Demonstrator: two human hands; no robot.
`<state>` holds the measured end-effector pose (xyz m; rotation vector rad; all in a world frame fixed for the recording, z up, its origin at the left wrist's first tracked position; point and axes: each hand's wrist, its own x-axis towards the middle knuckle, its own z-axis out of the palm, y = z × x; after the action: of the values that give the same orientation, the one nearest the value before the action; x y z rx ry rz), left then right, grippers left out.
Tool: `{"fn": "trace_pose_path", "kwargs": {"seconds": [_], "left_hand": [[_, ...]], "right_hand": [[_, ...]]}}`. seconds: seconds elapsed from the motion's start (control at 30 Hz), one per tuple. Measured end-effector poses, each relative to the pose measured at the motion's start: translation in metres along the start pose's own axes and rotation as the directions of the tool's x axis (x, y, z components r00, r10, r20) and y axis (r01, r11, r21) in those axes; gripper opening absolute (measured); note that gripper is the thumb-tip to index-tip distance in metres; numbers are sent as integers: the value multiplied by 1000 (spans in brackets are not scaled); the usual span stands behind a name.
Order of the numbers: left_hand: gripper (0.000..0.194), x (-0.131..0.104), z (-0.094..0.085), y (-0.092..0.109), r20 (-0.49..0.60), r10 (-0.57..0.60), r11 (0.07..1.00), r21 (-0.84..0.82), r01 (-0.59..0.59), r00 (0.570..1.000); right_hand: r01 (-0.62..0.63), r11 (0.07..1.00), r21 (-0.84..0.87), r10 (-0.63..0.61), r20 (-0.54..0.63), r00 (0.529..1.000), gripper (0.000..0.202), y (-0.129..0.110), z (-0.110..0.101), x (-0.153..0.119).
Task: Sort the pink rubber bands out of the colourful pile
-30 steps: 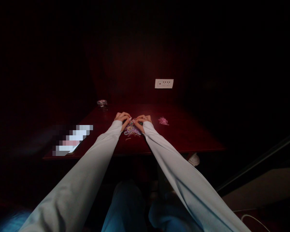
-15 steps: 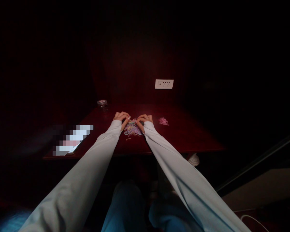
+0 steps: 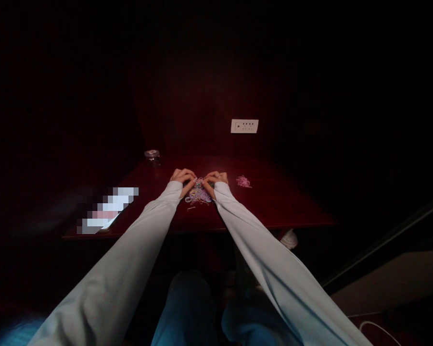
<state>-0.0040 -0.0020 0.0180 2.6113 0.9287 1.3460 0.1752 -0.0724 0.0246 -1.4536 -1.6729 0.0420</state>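
A loose pile of small multicoloured rubber bands [image 3: 199, 195], mostly purple with some yellow and pale ones, lies on the dark red table [image 3: 267, 206]. My left hand [image 3: 183, 178] is at the pile's left side, thumb and fingers drawn together in a pinch. Opposite it, my right hand [image 3: 217, 179] pinches at the far right part of the pile. The fingertips of both hands almost meet; whatever is between them is too small to make out. To the right of my right hand sits a separate heap of pink rubber bands [image 3: 243, 181].
A clear lidded jar [image 3: 152, 157] stands at the table's back left. A phone-like slab with a lit, blurred-out screen [image 3: 117, 206] lies near the left edge. On the wall behind is a white power socket [image 3: 244, 126]. Something whitish [image 3: 289, 239] shows below the front edge.
My left fingertips have moved right, closer to those of my right hand, over the far part of the pile. My right hand has barely shifted. The pink heap looks the same.
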Motion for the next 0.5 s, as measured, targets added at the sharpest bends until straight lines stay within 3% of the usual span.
{"fn": "trace_pose_path", "kwargs": {"seconds": [0.17, 0.27, 0.33, 0.5], "left_hand": [[26, 0, -1, 1, -5, -20, 1000, -7, 20, 1000], [27, -1, -2, 2, -13, -19, 1000, -11, 19, 1000], [28, -2, -3, 3, -34, -26, 1000, -6, 26, 999], [27, -3, -4, 2, -79, -45, 998, 29, 47, 996]], "right_hand": [[12, 999, -36, -11, 18, 1000, 22, 0, 3, -1], [16, 996, -92, -21, -58, 998, 24, 5, -2, 0], [-20, 989, -146, -4, -164, 987, 25, 13, -13, 1], [-276, 918, -285, 163, -365, 917, 25, 53, -62, 3]]}}
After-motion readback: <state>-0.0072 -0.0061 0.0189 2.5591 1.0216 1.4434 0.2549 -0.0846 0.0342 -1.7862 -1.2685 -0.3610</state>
